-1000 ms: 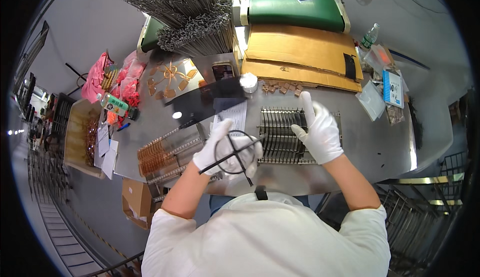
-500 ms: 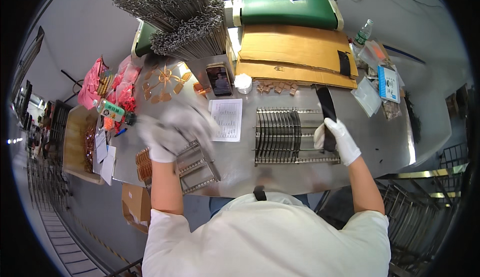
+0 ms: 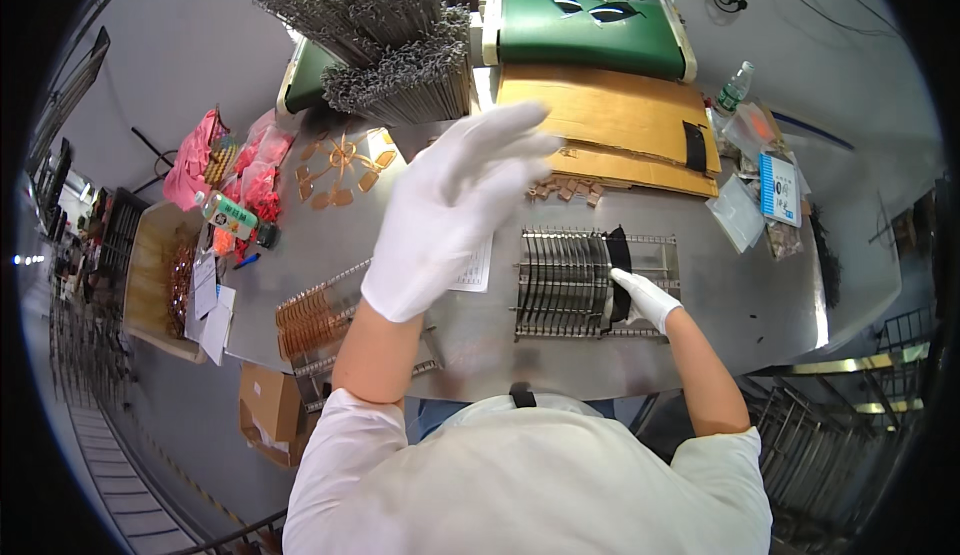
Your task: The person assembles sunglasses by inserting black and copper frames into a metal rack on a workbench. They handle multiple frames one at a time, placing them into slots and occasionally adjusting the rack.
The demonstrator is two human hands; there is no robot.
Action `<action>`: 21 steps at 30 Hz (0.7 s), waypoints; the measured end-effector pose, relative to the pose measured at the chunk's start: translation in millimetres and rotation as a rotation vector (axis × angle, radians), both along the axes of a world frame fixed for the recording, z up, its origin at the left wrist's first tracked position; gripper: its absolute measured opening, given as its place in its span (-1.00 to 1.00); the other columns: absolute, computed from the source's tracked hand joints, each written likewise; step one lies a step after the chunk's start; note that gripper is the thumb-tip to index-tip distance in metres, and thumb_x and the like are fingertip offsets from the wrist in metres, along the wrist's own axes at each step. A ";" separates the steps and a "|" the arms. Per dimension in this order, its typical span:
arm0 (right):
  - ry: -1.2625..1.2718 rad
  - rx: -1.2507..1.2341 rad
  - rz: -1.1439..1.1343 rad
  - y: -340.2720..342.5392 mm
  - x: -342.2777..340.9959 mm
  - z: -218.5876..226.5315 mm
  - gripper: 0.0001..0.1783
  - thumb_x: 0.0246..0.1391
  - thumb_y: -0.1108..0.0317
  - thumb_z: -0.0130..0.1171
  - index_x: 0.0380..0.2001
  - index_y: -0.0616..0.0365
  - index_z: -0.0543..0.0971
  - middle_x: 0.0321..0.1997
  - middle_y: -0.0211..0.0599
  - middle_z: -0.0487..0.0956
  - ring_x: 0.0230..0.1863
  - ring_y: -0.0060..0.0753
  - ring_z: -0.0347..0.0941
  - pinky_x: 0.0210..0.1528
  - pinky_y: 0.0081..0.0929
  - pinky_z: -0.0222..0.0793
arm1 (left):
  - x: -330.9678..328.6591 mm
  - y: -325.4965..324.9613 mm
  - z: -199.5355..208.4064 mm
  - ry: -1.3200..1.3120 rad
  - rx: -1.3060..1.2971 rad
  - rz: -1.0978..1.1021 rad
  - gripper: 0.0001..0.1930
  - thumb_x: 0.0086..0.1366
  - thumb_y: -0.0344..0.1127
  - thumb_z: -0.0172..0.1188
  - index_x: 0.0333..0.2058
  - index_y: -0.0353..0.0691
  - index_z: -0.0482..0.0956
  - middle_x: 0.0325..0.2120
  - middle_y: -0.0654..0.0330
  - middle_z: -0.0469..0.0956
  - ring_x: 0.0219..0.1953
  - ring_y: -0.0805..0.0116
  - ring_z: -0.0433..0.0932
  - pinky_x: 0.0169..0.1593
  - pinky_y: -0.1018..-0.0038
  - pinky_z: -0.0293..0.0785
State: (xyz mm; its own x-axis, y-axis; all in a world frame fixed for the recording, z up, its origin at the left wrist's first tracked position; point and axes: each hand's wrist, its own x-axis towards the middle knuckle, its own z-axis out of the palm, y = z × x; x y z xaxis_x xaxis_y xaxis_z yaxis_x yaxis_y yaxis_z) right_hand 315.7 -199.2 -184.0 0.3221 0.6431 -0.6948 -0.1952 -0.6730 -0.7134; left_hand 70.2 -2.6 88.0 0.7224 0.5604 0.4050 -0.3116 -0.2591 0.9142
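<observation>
My left hand [image 3: 450, 210], in a white glove, is raised high over the grey table with fingers spread and nothing in it. My right hand [image 3: 642, 298], also gloved, rests on a metal slotted rack [image 3: 565, 283] and pinches a black curved piece [image 3: 619, 273] standing in one of its slots. A second rack holding copper-coloured parts [image 3: 312, 317] lies at the table's left front, below my left arm. A white paper sheet [image 3: 478, 267] lies partly hidden behind my left hand.
Bundles of grey metal rods [image 3: 385, 40] are piled at the back. A green conveyor belt [image 3: 590, 15] carries black pieces, with flat cardboard [image 3: 610, 125] before it. Pink bags [image 3: 215, 165] and a cardboard box [image 3: 160, 275] are at left; a bottle [image 3: 733, 87] and packets at right.
My left hand rose from the copper-parts rack up toward the camera, empty. My right hand moved left along the slotted rack and set the black piece into a slot.
</observation>
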 end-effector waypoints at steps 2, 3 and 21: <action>-0.327 -0.050 0.141 4.9 -10.0 11.6 -0.20 0.40 -0.32 -0.17 0.35 0.14 0.34 -0.32 -0.03 0.67 -0.36 -0.17 0.63 -0.41 -0.21 0.50 | -23.1 20.8 -31.4 0.091 -0.076 0.058 -0.51 0.49 -0.19 0.16 0.24 -0.42 0.47 -0.05 0.03 0.68 -0.01 0.30 0.66 0.09 0.42 0.56; -0.579 -0.080 0.246 8.1 -23.9 32.1 -0.13 0.41 -0.33 -0.22 0.47 0.15 0.21 -0.28 0.09 0.68 -0.31 -0.05 0.66 -0.37 -0.11 0.53 | -35.3 29.4 -47.8 0.128 -0.106 0.120 -0.53 0.50 -0.19 0.14 0.23 -0.41 0.48 -0.06 0.05 0.68 -0.02 0.32 0.66 0.07 0.43 0.56; -1.496 0.310 0.288 67.2 -63.6 49.7 -0.07 0.26 0.00 0.22 0.52 0.24 0.12 0.61 0.02 0.10 0.63 0.14 -0.08 0.61 -0.03 -0.17 | -173.1 12.9 -230.0 0.675 -0.085 0.406 -0.69 0.35 -0.30 0.27 0.02 -0.28 0.66 -0.06 0.03 0.67 -0.08 0.21 0.69 0.03 0.39 0.60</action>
